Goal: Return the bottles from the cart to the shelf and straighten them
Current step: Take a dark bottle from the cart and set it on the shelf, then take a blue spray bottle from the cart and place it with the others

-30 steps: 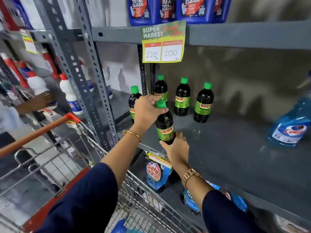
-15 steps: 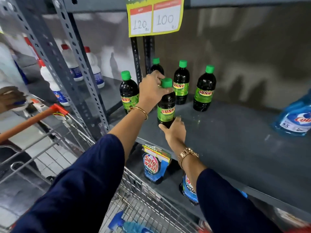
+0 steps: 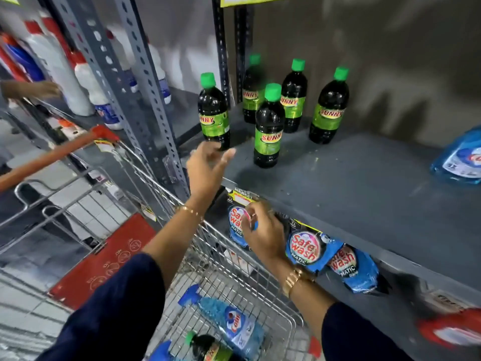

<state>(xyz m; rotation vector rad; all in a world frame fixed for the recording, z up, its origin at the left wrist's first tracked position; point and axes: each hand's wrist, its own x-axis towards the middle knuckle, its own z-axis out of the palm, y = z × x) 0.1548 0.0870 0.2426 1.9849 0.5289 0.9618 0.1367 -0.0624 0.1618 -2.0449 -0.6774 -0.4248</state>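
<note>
Several dark Sunny bottles with green caps stand upright on the grey shelf (image 3: 351, 183). The nearest Sunny bottle (image 3: 268, 128) stands alone in front of the others, with another Sunny bottle (image 3: 213, 113) to its left. My left hand (image 3: 207, 165) hovers open at the shelf's front edge, holding nothing. My right hand (image 3: 260, 227) is lower, below the shelf edge, fingers loosely curled and empty. In the wire cart (image 3: 234, 269) lie a blue Colin spray bottle (image 3: 229, 321) and a dark green-capped bottle (image 3: 205, 347).
Blue Safewash pouches (image 3: 308, 250) stand on the shelf below. A blue Colin bottle (image 3: 460, 160) lies at the shelf's right end. A grey perforated upright (image 3: 145, 82) divides off white bottles (image 3: 88, 89) at left, where another person's hand (image 3: 39, 89) reaches. The cart's orange handle (image 3: 52, 155) is left.
Both my hands have let go of the front Sunny bottle, which now stands on the shelf. My hands pulled back toward the cart, and my view tilted down.
</note>
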